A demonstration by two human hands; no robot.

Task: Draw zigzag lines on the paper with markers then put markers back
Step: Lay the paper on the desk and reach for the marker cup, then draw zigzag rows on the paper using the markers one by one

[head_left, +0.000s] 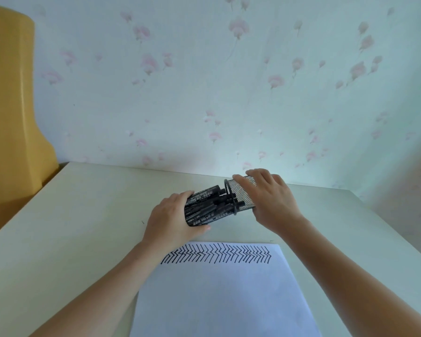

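Observation:
A black mesh pen holder (242, 190) lies tipped on its side above the table, its mouth facing left. My right hand (272, 198) grips its body from the right. Several black markers (204, 207) stick halfway out of the mouth, and my left hand (170, 220) is curled round their outer ends as a bundle. Below the hands lies a white sheet of paper (224, 295) with a band of black zigzag lines (216, 256) along its top edge.
The pale table (83, 227) runs back to a flowered wall (204, 93). A yellow chair back (12, 105) stands at the left beyond the table's edge. The table's right edge slopes away at the far right.

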